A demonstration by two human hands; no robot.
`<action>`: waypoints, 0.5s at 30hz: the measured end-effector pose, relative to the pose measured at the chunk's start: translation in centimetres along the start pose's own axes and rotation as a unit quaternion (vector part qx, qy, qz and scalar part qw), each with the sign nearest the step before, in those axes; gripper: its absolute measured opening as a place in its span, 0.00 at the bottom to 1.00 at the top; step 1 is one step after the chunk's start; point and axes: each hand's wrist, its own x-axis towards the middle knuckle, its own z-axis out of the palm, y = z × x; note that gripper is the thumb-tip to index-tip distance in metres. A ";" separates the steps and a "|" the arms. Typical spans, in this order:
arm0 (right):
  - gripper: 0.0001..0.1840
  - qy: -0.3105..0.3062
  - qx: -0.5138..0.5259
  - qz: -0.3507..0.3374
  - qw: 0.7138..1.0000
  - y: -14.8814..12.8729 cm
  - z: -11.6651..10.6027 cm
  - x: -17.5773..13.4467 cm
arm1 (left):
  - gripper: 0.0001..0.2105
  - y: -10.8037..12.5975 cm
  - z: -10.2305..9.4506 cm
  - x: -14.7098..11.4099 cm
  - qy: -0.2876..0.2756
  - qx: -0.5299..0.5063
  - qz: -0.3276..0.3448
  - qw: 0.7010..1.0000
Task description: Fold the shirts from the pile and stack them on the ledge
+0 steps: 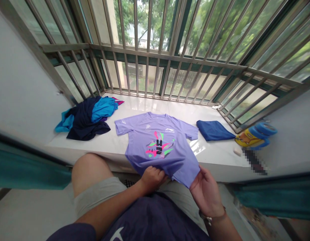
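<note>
A lavender T-shirt [139, 144] with a bright pink, green and black print lies face up on the white window ledge, its collar towards the window. The lower part hangs over the ledge's front edge towards my lap. My left hand [153, 179] is closed on the hem near its middle, fingers curled over the cloth. At the hem's right corner, my right hand [206, 190] grips the fabric between thumb and fingers, its palm partly turned up. The shirt's lower side is pulled up a little between both hands.
On the ledge [134, 103], a heap of navy and bright blue clothes [86, 120] lies at the left. A folded blue garment [214, 130] lies at the right, beside a yellow and blue container [255, 135] and a small pale object [237, 151]. Metal bars [147, 73] close off the window behind.
</note>
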 end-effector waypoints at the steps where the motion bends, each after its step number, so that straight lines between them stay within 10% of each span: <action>1: 0.18 0.003 0.001 0.000 1.000 0.0 0.1 0.0 | 0.14 -0.1 0.1 -0.1 -0.011 0.011 -0.004 1.000; 15: 0.19 0.004 -0.005 0.000 1.000 -0.4 -1.0 0.0 | 0.04 -1.4 0.8 -1.2 -0.047 0.055 -0.055 0.996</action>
